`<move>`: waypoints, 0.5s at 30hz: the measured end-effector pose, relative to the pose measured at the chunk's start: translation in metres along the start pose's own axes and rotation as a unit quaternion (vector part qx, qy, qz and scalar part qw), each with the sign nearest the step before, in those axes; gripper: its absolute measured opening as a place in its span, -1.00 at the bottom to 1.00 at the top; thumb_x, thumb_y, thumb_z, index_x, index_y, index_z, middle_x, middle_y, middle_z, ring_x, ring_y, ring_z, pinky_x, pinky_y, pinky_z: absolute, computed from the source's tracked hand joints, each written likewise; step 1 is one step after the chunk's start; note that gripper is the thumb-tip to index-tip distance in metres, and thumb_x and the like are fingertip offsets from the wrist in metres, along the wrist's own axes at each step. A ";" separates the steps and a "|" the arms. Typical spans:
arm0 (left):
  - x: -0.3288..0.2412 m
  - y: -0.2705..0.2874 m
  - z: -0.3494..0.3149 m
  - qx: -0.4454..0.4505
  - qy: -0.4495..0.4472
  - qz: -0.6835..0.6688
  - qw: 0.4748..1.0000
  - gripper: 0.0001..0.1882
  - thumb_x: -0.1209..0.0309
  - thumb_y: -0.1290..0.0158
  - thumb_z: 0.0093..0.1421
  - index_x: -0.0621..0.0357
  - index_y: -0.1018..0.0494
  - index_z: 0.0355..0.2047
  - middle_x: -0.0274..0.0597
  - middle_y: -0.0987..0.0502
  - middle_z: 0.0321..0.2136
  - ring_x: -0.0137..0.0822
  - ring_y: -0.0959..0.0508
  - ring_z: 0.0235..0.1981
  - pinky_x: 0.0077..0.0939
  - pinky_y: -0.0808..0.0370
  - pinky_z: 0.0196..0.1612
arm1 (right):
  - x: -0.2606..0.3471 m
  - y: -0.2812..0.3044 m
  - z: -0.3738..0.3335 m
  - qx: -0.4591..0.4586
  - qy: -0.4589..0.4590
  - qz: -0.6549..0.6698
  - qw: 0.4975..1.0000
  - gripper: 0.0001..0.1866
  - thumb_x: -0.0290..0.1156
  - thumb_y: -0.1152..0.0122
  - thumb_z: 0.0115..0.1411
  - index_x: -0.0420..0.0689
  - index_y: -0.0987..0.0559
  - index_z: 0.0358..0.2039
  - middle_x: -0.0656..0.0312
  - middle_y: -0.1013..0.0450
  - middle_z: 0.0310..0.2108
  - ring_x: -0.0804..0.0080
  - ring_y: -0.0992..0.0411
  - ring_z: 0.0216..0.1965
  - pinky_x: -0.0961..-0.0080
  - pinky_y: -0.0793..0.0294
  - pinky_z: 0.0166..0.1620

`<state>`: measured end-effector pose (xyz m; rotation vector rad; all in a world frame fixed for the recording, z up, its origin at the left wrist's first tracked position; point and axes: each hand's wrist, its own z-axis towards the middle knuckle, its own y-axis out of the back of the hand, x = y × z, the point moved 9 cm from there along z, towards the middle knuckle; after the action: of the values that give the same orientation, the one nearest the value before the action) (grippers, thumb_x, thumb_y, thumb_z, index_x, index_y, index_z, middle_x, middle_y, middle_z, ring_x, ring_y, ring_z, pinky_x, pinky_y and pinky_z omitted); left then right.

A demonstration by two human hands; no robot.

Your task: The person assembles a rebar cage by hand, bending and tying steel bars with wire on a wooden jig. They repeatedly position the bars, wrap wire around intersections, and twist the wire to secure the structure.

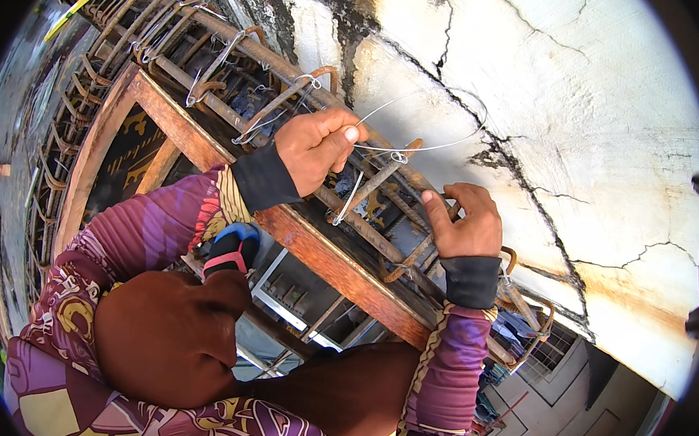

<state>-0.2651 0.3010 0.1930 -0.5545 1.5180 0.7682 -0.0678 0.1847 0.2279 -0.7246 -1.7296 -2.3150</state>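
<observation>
1. The left hand [315, 147] is raised over the rusty rebar cage [237, 89], its thumb and fingers pinched together on a thin strand of tie wire [430, 114]. The pinch seems meant to keep the wire taut where it crosses a bar.
2. From that pinch the wire loops out in a wide arc against the cracked concrete wall [584, 113] and comes back to a small twist just beside the left fingertips.
3. The right hand [464, 222] sits lower, fingers curled closed around a rusty stirrup [411, 259], apparently steadying it against the long bars.
4. The cage runs along the wooden beam [322, 257] beneath both hands, from the upper left toward the lower right.
5. Earlier wire ties [306, 81] show on the bars near the far left end.
</observation>
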 end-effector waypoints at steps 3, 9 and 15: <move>0.000 0.005 -0.005 0.002 0.005 -0.023 1.000 -0.72 0.33 0.16 0.44 0.32 -0.42 -0.19 -0.32 -0.37 -0.58 -0.53 -0.38 -0.53 -0.59 -0.40 -0.41 | 0.003 0.014 0.001 -0.062 -0.013 0.063 0.996 -0.62 -0.21 -0.37 0.10 -0.32 -0.61 -0.28 -0.03 -0.53 -0.27 0.09 -0.51 -0.28 0.29 -0.50 -0.17; -0.041 -0.010 -0.009 0.143 0.058 0.003 0.988 -0.71 0.32 0.13 0.43 0.31 -0.46 -0.23 -0.32 -0.37 -0.61 -0.52 -0.37 -0.56 -0.60 -0.36 -0.44 | 0.084 0.099 -0.019 -0.153 0.144 0.027 0.977 -0.48 -0.24 -0.28 0.17 -0.40 -0.46 -0.01 -0.14 -0.41 -0.05 -0.02 -0.44 -0.12 0.18 -0.44 -0.04; -0.053 -0.039 -0.046 0.329 0.122 0.010 0.936 -0.75 0.31 0.12 0.40 0.22 -0.45 -0.30 -0.35 -0.34 -0.66 -0.51 -0.34 -0.61 -0.54 -0.33 -0.50 | 0.089 0.082 -0.053 0.142 0.182 -0.030 0.973 -0.24 -0.04 -0.33 0.06 -0.43 -0.40 0.08 -0.08 -0.38 -0.12 0.06 -0.46 -0.25 0.25 -0.50 -0.21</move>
<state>-0.2615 0.2354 0.2391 -0.1270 1.8895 0.1700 -0.1265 0.1225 0.3290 -0.1849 -1.8631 -2.0116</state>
